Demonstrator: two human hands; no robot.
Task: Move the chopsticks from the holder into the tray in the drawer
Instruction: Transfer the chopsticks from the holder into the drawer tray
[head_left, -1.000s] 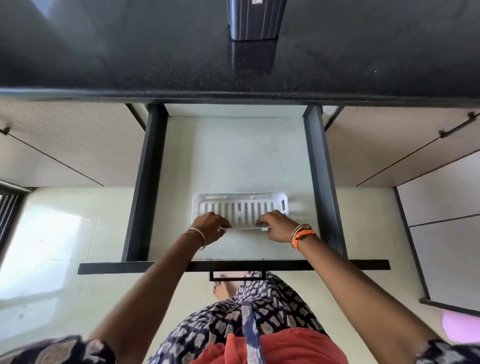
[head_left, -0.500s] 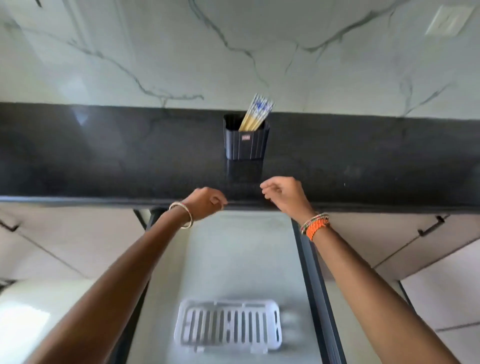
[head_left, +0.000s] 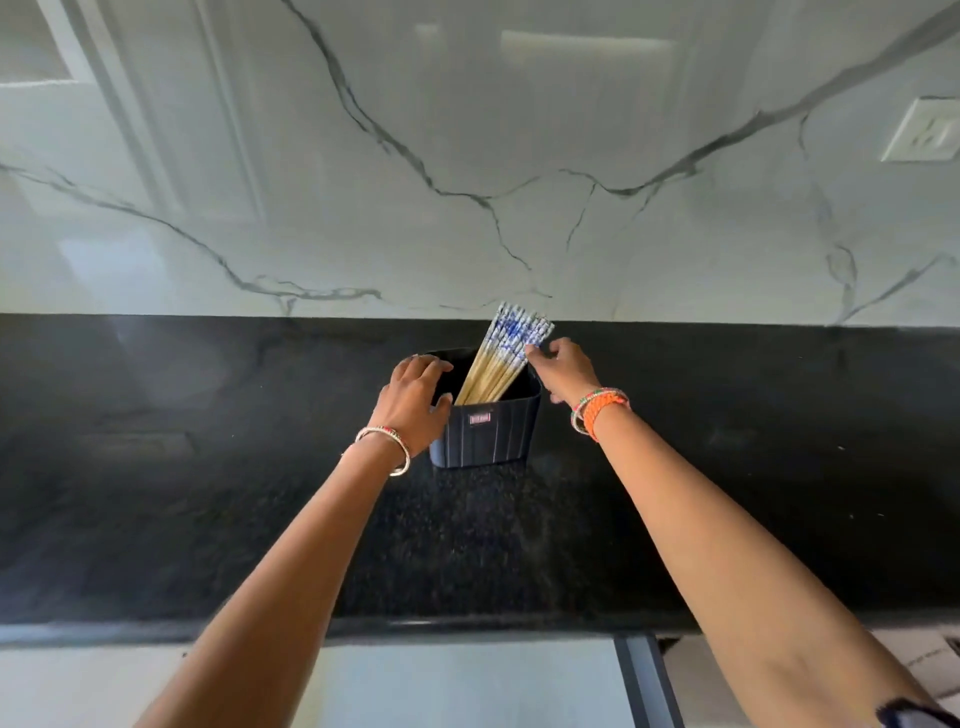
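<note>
Nothing is moved yet: the chopsticks all stand tilted right in the holder on the far counter. The left hand grips the holder's left rim. The right hand touches the bundle, though I cannot tell whether it pinches it. Every transfer to the drawer is left.

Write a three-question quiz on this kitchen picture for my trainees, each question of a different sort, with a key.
1. True or false: the holder is empty.
2. Which hand grips the holder's rim? A. left B. right C. neither
3. Fill in: the chopsticks lean towards the ____ hand.
Key: 1 false. 2 A, the left hand. 3 right: the right hand, whose fingers touch their patterned tops.
</note>
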